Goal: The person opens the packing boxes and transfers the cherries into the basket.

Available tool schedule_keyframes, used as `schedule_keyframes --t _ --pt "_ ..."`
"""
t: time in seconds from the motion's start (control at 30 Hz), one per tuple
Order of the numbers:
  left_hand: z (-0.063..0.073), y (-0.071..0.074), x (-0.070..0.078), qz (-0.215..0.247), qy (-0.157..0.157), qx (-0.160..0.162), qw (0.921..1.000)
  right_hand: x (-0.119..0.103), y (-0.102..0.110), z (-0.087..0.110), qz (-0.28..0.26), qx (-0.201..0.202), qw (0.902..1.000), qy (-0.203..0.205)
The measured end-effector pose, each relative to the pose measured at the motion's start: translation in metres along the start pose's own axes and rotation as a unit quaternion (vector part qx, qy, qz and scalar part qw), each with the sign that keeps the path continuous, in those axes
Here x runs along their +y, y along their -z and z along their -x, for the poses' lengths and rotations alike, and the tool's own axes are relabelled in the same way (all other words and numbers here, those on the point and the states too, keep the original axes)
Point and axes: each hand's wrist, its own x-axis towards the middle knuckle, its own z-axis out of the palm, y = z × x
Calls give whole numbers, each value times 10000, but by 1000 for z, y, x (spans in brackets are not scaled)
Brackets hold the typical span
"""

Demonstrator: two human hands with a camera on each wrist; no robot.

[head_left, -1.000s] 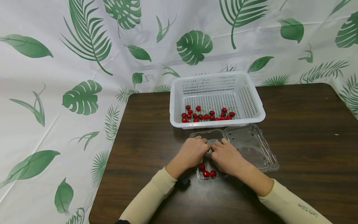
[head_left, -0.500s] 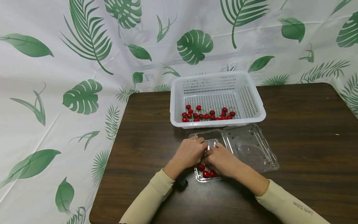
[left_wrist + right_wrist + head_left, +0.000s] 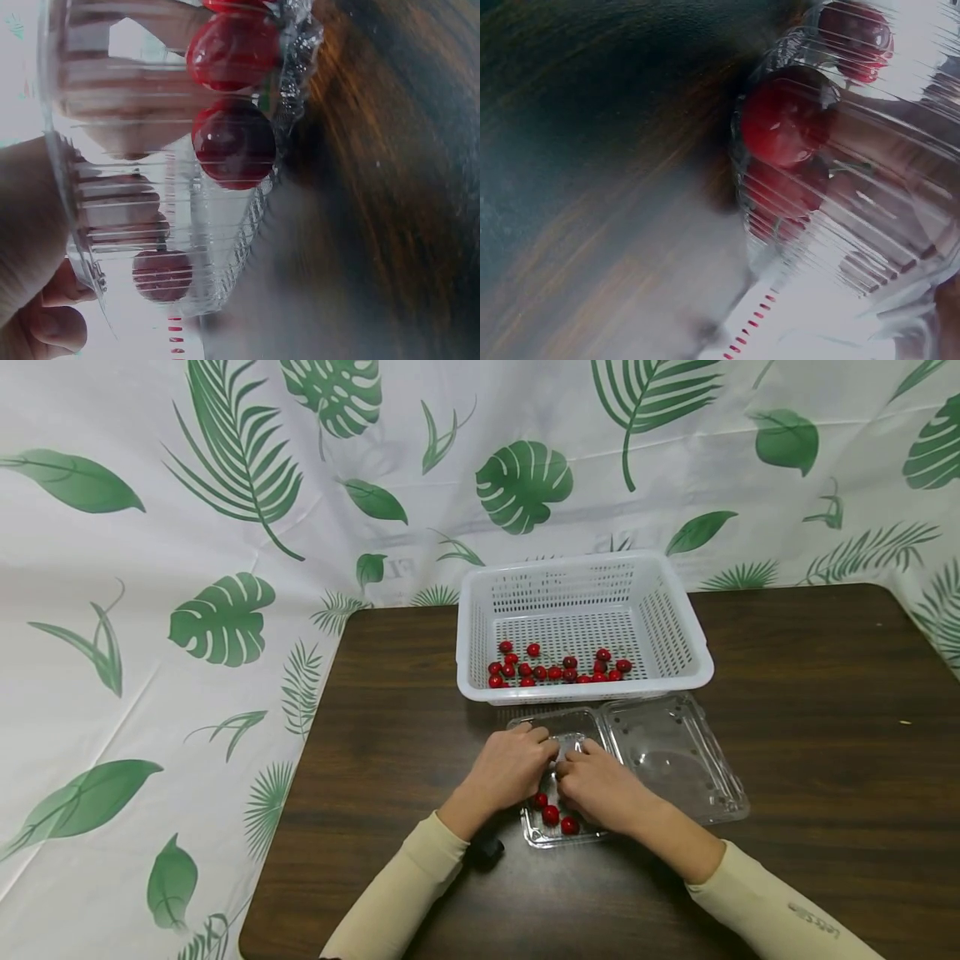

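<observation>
An opened clear plastic clamshell box [image 3: 534, 841] lies on the table, with several red cherries [image 3: 551, 815] in its tray half. My left hand [image 3: 516, 764], fingers bent downward, is over the tray's left side. Its fingertips are hidden in the head view. Opposite it, my right hand [image 3: 603, 789] reaches into the tray, close to the left fingers. Through the ribbed wall in the left wrist view, one cherry [image 3: 163, 275] sits near fingers. A cherry [image 3: 787, 116] lies beside fingers in the right wrist view. Whether either hand pinches a cherry is unclear.
Behind the box stands a white perforated basket [image 3: 585, 692], with several cherries [image 3: 555, 673] along its near side. The clamshell's lid [image 3: 671, 760] lies flat to the right, joined to the tray. A leaf-printed curtain [image 3: 420, 468] hangs behind the dark wooden table [image 3: 810, 718].
My right hand has moved left, deeper over the tray, then barely shifted. The cherries at the tray's near end have moved slightly apart. My left hand has shifted a little left.
</observation>
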Motion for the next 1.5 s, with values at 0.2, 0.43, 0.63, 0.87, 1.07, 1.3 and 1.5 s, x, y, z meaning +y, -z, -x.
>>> schedule_keyframes --t 0.2,0.43,0.63,0.87,1.07,1.3,1.5 --pt "-2 -4 -6 89 -31 98 9999 -1 2 1 -77 -46 10000 -25" --pt "-2 0 -7 505 46 215 9985 -3 7 2 -94 -221 9995 -214" --pt "3 10 8 747 284 424 9959 -2 6 2 1 -99 9994 -340" --pt "9 5 15 807 561 467 9941 -2 9 3 81 -181 9992 -336" --pt "11 1 12 1078 458 732 9904 -1 23 5 24 -399 9985 -383" --pt "12 0 7 1184 467 803 9886 9 52 13 -196 -100 9984 -514" --pt "12 -1 5 1384 518 800 9858 33 83 17 -621 479 9939 -773"
